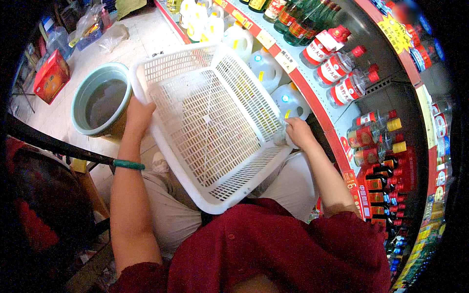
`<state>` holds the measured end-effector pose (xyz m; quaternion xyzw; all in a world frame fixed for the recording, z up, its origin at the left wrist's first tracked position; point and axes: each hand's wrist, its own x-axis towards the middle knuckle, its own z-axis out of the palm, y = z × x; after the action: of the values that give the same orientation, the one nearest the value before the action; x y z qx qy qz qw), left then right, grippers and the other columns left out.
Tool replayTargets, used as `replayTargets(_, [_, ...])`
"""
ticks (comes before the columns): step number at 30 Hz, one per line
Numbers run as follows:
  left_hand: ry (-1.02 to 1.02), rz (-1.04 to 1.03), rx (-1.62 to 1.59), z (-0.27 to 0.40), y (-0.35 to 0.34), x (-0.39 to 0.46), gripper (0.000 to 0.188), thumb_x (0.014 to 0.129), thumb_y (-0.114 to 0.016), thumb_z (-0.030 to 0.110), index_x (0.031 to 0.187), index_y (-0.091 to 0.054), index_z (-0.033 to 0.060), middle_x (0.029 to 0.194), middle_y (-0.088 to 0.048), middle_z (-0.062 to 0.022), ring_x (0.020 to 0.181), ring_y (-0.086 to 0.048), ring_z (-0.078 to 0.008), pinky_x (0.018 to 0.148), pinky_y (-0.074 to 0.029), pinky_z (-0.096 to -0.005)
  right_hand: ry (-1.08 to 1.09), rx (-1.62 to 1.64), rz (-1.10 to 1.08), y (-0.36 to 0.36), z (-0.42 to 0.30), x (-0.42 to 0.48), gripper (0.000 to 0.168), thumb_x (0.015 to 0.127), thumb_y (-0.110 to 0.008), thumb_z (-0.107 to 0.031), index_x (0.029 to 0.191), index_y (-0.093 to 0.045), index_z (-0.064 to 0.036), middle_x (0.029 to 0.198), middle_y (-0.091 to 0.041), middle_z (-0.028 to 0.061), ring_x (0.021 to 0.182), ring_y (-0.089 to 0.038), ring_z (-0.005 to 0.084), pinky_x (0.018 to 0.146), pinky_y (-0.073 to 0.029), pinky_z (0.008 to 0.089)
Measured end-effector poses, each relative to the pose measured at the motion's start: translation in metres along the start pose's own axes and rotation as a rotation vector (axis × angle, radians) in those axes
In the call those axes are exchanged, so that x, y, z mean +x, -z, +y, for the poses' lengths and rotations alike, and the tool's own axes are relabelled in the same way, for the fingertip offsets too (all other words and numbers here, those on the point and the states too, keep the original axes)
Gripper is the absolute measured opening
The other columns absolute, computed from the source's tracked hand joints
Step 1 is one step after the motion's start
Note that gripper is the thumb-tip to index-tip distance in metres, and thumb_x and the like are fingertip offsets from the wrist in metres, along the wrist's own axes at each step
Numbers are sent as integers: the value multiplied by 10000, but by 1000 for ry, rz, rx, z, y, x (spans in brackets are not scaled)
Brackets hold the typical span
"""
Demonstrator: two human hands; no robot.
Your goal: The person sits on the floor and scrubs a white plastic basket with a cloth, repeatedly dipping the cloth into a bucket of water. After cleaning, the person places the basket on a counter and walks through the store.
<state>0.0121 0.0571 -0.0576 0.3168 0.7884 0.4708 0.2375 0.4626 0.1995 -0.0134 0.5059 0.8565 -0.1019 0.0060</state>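
Observation:
A white slatted plastic basket (207, 118) is held up in front of my body, tilted so that I look into it; only its lattice base and walls show inside. My left hand (139, 113) grips its rim on the left side, with a green bangle on that wrist. On the right, my right hand (298, 132) is closed on the rim near a corner. The fingertips of both hands are partly hidden behind the rim. Just left of my left hand, a pale blue-green bucket (77, 113) holds murky dark liquid.
Shelves (326, 126) curve along the right, with several glass bottles (339, 67) on them. Large plastic jugs (263, 69) stand low behind the basket. A red box (52, 77) and plastic bags (113, 36) lie on the tiled floor. A black bar (55, 141) crosses at left.

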Motion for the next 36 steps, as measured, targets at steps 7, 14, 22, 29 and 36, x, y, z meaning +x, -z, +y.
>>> replayTargets(7, [7, -153, -114, -39, 2, 17, 424, 793, -588, 78, 1159, -438, -75, 1036, -573, -210, 862, -611, -316, 686, -533, -406, -55, 1646, -91, 21, -55, -16, 390, 875, -405, -74, 1257, -435, -2, 1211, -513, 119, 1115, -496, 215, 982, -360, 357])
replayTargets(14, [96, -184, -108, -40, 8, 12, 428, 735, -689, 221, 1034, -577, -63, 973, -627, -213, 846, -635, -297, 700, -506, -378, 147, 2023, -124, 14, -86, -2, 464, 848, -316, -92, 1303, -354, -9, 1241, -488, 122, 1143, -476, 246, 998, -355, 390])
replayTargets(22, [-303, 100, 697, 43, 8, -48, 577, 719, -711, 307, 1161, -491, 7, 1154, -505, -223, 1080, -480, -371, 925, -397, -394, 135, 2009, -180, 8, -136, 15, 450, 847, -344, -80, 1291, -378, -18, 1240, -488, 102, 1143, -473, 214, 989, -370, 378])
replayTargets(29, [-27, -838, -447, 70, -19, -79, 583, 793, -674, 237, 1271, -430, 9, 1113, -543, -92, 995, -522, -177, 826, -454, -292, 258, 1813, -341, -15, -198, 19, 426, 850, -381, -29, 1273, -406, 12, 1241, -485, 104, 1125, -481, 220, 980, -365, 339])
replayTargets(36, [-5, -467, -452, 73, 8, -60, 303, 779, -589, 99, 1062, -546, -3, 937, -603, -59, 812, -575, -142, 719, -474, -270, 373, 762, 79, -17, -149, -19, 360, 865, -517, -113, 1208, -480, -12, 1070, -558, 125, 970, -556, 182, 835, -446, 285])
